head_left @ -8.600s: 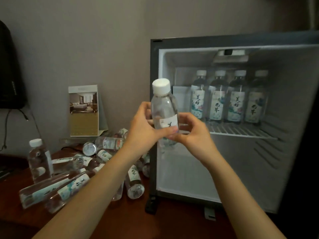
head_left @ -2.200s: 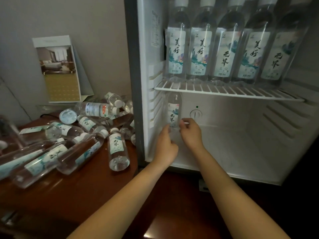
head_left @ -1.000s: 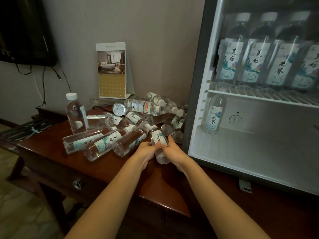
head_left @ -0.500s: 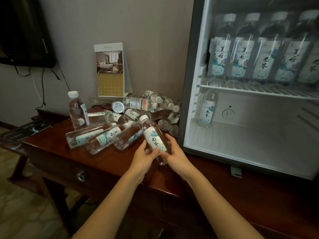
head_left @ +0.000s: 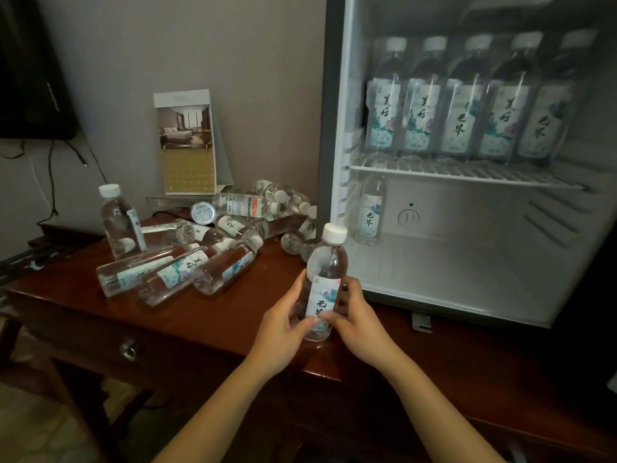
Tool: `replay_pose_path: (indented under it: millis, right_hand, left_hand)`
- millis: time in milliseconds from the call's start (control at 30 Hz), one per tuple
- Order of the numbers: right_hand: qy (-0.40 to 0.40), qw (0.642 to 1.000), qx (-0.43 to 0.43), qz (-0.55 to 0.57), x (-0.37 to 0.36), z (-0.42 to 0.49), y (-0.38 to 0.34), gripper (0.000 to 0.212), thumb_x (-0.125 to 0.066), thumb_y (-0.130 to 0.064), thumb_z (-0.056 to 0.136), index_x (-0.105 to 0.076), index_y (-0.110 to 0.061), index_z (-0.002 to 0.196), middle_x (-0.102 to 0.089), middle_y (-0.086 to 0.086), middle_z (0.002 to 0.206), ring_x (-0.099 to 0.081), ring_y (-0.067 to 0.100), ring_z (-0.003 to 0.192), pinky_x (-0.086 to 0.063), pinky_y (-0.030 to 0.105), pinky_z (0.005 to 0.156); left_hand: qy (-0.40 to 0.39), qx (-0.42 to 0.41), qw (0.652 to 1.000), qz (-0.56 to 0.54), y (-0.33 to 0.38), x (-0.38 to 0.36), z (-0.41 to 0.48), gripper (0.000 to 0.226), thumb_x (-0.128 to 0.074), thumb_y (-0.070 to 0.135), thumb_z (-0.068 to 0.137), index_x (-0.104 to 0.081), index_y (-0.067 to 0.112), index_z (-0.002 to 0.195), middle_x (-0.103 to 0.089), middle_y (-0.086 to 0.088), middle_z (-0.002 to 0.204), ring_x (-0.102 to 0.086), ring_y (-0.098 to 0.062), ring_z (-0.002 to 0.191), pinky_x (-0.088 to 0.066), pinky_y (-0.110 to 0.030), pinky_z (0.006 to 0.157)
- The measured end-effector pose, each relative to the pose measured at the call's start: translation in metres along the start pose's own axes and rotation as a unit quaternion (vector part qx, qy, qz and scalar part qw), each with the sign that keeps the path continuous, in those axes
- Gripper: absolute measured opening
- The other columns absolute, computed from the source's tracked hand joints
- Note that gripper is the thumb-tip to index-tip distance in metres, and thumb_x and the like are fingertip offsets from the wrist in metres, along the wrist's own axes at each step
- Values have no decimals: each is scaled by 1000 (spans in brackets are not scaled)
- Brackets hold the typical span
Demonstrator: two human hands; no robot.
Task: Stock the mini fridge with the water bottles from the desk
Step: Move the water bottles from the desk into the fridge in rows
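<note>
I hold a clear water bottle [head_left: 325, 279] with a white cap upright above the desk's front edge, just left of the open mini fridge [head_left: 337, 95]. My left hand [head_left: 283, 324] grips its left side and my right hand [head_left: 355, 320] grips its right side. Several labelled bottles [head_left: 457, 105] stand in a row on the fridge's wire shelf [head_left: 467, 170]. One bottle [head_left: 370, 213] stands alone at the back left of the fridge floor. A pile of bottles [head_left: 207, 262] lies on the wooden desk [head_left: 200, 319], and one bottle [head_left: 118, 222] stands upright at its left.
A desk calendar [head_left: 187, 142] leans against the wall behind the pile. A dark screen [head_left: 30, 78] with hanging cables is at the far left. The fridge floor [head_left: 450, 272] is bare to the right of the lone bottle. A drawer knob [head_left: 128, 349] sits on the desk front.
Both hands have lifted one bottle out of the pile and turned it from tilted to upright, nearer the fridge opening.
</note>
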State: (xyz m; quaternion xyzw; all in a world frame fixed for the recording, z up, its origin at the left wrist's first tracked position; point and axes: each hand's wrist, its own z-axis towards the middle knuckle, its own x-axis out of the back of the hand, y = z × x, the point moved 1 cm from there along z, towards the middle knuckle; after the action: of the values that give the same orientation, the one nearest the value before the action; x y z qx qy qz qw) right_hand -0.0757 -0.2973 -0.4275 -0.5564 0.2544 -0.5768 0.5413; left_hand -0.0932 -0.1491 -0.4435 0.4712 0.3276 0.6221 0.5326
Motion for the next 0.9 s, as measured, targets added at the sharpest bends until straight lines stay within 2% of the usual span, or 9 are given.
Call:
replay_pose_path:
  millis: [133, 300, 400, 467, 567, 633, 767, 900]
  right_hand:
    - [28, 999, 16, -16, 19, -5, -4, 52, -57, -7, 89, -26, -33, 123, -53, -20, 108, -58, -1, 101, -51, 16, 82]
    - [99, 994, 36, -18, 56, -1, -10, 52, -55, -5, 90, -26, -28, 126, -52, -18, 109, -56, -6, 96, -49, 8, 76]
    - [128, 990, 41, -35, 79, 10, -12, 52, -53, -4, 91, -24, -28, 127, -49, -20, 106, -54, -7, 94, -50, 12, 78]
    - [135, 990, 33, -41, 92, 20, -10, 51, -51, -4, 92, -24, -25, 129, -49, -18, 108, -55, -5, 93, -49, 14, 77]
    - [132, 990, 19, -51, 102, 32, -4, 51, -50, -3, 93, -24, -17, 134, -50, -9, 116, -55, 3, 99, -49, 13, 75]
    - [127, 990, 17, -61, 106, 37, 1, 53, -50, -3, 93, -23, -16, 136, -49, -7, 118, -54, 3, 100, -48, 10, 75]
    - [117, 991, 13, -69, 108, 50, 9, 54, -51, -4, 93, -22, -17, 137, -45, -8, 118, -52, -5, 91, -47, 6, 72]
    - [109, 991, 12, -72, 108, 66, 10, 54, -49, -5, 94, -21, -15, 138, -45, -9, 117, -53, 0, 95, -48, 11, 77]
  left_hand:
    - [-17, -9, 1000, -11, 7, -16, 9, 77, -59, 0, 86, -26, 49, 135, -51, 13, 134, -53, -2, 120, -47, -33, 100]
    - [-28, -48, 998, -26, 28, -47, 42, 75, -57, -2, 87, -26, 42, 138, -42, 10, 143, -43, -2, 129, -40, -28, 106]
    - [-37, -61, 997, -4, 37, -70, 70, 73, -55, 3, 90, -18, 32, 147, -36, 9, 148, -36, -5, 135, -34, -34, 111]
    - [-43, -58, 997, -2, 38, -83, 86, 73, -52, 4, 92, -15, 35, 147, -31, 9, 151, -31, -8, 138, -32, -37, 113]
    - [-38, -34, 999, -8, 35, -95, 101, 73, -51, 3, 92, -15, 38, 146, -31, 11, 150, -31, -6, 136, -32, -26, 110]
    - [-37, -26, 999, -16, 31, -99, 106, 72, -50, 2, 92, -15, 38, 145, -33, 11, 148, -32, -2, 132, -33, -20, 106]
    - [-32, -22, 999, -37, 17, -101, 116, 72, -50, 2, 92, -15, 33, 147, -38, 7, 147, -39, -5, 132, -35, -29, 110]
    - [-1, -26, 1000, -15, 6, -101, 131, 71, -50, 3, 92, -16, 30, 148, -38, 1, 148, -39, -12, 133, -36, -38, 110]
